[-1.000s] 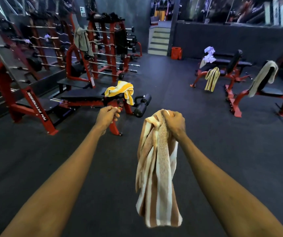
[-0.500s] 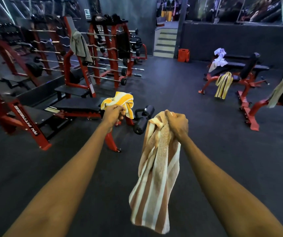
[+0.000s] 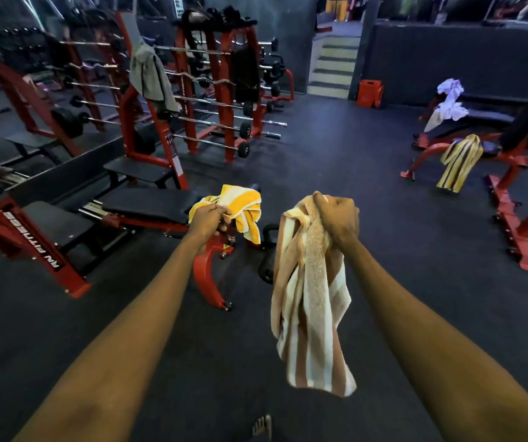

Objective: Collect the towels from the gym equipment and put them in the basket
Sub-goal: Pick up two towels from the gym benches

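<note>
Plainly, the only writing that reads is the white lettering "RN FITNESS" on the red frame leg (image 3: 33, 237) at the left; a small warning sticker on the bench's red foot (image 3: 211, 275) is too small to make out, as is the sign high on the back wall.

The right hand (image 3: 339, 218) is clenched around the top of a brown-and-cream striped towel (image 3: 310, 314), which hangs straight down with its long axis vertical, its lower end free above the dark floor (image 3: 384, 250). The left hand (image 3: 208, 218) is pinching the edge of a yellow-and-white towel (image 3: 243, 208) that lies bunched over the end of the black padded surface (image 3: 151, 204), draping down on the near side.

Farther off, a grey towel (image 3: 151, 78) hangs lengthwise from the red barbell rack (image 3: 224, 90). At the right, a yellow-and-dark striped towel (image 3: 460, 161) hangs from a red bench frame, with a white cloth (image 3: 449, 103) heaped on the bench behind it.

The right-hand benches are cut off by the edge. Bare toes (image 3: 262, 425) show at the bottom. No basket can be made out with certainty.
</note>
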Motion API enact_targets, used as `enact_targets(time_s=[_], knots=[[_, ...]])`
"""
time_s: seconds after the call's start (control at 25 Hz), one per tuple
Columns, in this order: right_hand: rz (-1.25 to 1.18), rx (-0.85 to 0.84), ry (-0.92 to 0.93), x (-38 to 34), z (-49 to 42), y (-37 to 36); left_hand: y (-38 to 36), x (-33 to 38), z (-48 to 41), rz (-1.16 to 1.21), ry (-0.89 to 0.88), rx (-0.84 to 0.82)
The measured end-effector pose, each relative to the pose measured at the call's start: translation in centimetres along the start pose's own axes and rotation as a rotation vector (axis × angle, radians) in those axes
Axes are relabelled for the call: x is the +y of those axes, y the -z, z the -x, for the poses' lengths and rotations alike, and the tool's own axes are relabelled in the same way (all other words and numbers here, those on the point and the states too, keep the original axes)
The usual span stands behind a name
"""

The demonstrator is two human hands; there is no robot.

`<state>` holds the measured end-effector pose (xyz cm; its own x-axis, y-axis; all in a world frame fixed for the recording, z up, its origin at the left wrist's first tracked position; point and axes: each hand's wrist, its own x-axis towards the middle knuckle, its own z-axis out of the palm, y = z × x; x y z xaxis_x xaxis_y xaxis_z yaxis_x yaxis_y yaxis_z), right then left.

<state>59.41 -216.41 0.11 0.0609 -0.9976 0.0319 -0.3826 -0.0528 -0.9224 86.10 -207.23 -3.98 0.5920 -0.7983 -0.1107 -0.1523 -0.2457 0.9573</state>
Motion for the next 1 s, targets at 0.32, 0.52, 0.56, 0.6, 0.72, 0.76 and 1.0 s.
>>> enact_targets(time_s=[0.32, 0.52, 0.56, 0.6, 0.72, 0.76, 1.0], knots=[[0.001, 0.065, -0.071, -1.1, -15.9, -7.4, -1.9, -0.8, -18.8, -0.041, 0.113, 0.007], [-0.008, 0.055, -0.127, -0.2, -25.6, -11.9, -4.0, -2.9, -28.2, -0.097, 0.177, -0.015], [-0.013, 0.039, -0.132, 0.1, -27.6, -13.3, -4.4, -3.6, -30.2, -0.108, 0.192, -0.010], [-0.007, 0.019, -0.139, 0.2, -29.5, -14.5, -4.8, -4.4, -32.1, -0.112, 0.209, 0.000], [0.027, -0.020, -0.168, 1.1, -34.5, -18.1, -5.4, -6.0, -37.8, -0.162, 0.214, 0.034], [0.033, -0.037, -0.178, 1.5, -35.6, -19.1, -5.6, -6.7, -39.3, -0.180, 0.209, 0.050], [0.087, -0.059, -0.262, 4.1, -42.8, -27.8, -7.1, -11.6, -49.8, -0.368, 0.263, 0.090]])
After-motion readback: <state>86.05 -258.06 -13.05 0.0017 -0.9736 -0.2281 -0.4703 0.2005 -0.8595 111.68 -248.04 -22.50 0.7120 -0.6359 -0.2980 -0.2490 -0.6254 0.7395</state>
